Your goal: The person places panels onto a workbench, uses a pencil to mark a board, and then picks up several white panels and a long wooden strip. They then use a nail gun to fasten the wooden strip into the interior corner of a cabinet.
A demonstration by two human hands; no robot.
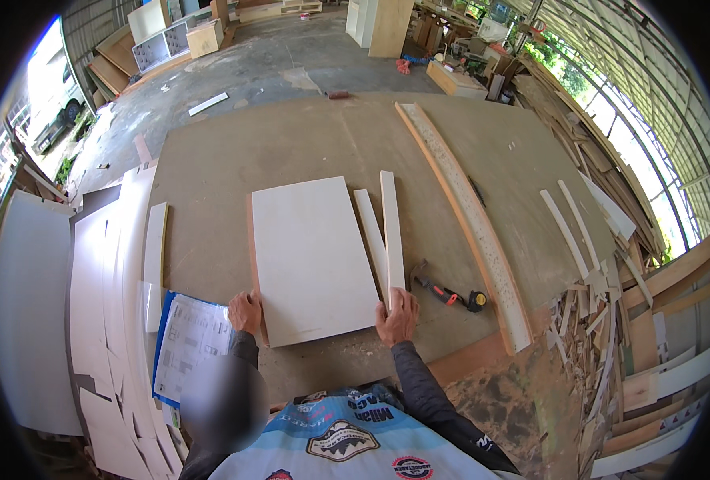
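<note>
A white rectangular panel (315,260) lies on the brown work table (211,160) in front of me. Along its left side runs a strip with a brown edge (253,254). My left hand (245,312) is closed at the lower left edge of the panel, on or against that strip. To the panel's right, my right hand (397,318) grips the near end of a narrow white wooden strip (391,232). Between this strip and the panel lies another white strip (372,240), slightly slanted. A hammer (435,290) and a yellow-and-black tape measure (476,301) rest right of my right hand.
A long board with an orange edge (471,228) crosses the table's right side. Printed sheets on a blue clipboard (195,340) lie beside my left forearm. White sheets (103,296) line the left. Offcuts (583,336) and stacked boards (587,144) crowd the right.
</note>
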